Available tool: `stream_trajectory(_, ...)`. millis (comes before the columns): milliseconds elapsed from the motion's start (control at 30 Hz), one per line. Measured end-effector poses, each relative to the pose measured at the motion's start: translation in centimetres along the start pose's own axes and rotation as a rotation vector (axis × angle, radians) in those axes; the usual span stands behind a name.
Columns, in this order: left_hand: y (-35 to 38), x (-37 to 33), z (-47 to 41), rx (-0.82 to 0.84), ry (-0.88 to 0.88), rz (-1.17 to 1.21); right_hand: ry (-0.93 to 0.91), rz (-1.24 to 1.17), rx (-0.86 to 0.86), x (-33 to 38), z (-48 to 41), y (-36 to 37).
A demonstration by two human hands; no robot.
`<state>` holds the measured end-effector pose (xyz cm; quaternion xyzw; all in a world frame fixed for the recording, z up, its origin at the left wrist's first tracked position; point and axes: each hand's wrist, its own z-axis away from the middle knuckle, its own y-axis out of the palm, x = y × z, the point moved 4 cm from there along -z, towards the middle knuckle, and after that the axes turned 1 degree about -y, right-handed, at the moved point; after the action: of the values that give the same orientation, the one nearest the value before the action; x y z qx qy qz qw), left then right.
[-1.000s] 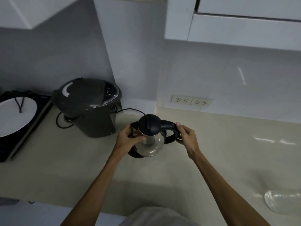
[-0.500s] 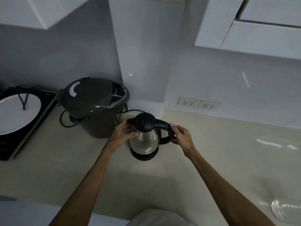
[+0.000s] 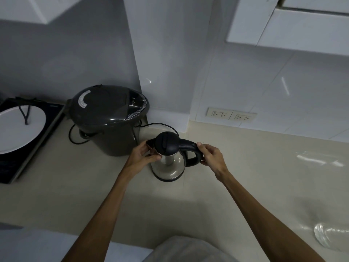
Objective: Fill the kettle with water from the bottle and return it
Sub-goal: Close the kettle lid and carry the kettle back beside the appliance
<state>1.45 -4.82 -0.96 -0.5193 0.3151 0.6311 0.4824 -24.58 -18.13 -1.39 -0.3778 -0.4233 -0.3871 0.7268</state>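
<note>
The kettle (image 3: 169,163) stands upright on the desk (image 3: 245,176), a steel body with a black lid shut on top, black base, and a black handle arching right. Its spout points left. The clear bottle (image 3: 332,238) lies at the near right edge.

The steel, black-lidded kettle (image 3: 168,161) stands on the beige desk (image 3: 245,167) — just right of the dark grey hot-water pot (image 3: 108,120), before the white wall sockets (image 3: 231,116). A black hob (image 3: 22,146) lies far left — a crumpled clear bottle (image 3: 330,238) far right.
</note>
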Motion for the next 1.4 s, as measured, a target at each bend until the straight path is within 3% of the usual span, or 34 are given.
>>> stream_trajectory(367, 0.4, 0.8, 0.2, -0.005, -0.034, 0.007, 0.01, 0.013, -0.009, -0.5, 0.6, 0.0)
stream_trajectory(467, 0.5, 1.0, 0.4, 0.023, -0.03, 0.022, -0.023, 0.034, -0.078, -0.3, 0.9, 0.0)
stream_trajectory(633, 1.3, 0.8, 1.3, -0.029, -0.028, 0.081, -0.327, 0.253, -0.313, 1.7, 3.4, -0.5)
stream_trajectory(800, 3.4, 0.6, 1.9, -0.165, -0.003, 0.139, -0.566, 0.469, -0.236, 2.5, 5.7, 2.0)
stream_trajectory(1067, 4.7, 1.1, 2.4, -0.24, -0.013, 0.194, -0.504, 0.539, -0.206, 1.6, 7.1, 3.5)
stream_trajectory(1400, 5.1, 0.2, 3.1, -0.214, -0.007, 0.199, -0.312, 0.693, -0.083, 0.2, 7.9, 5.3)
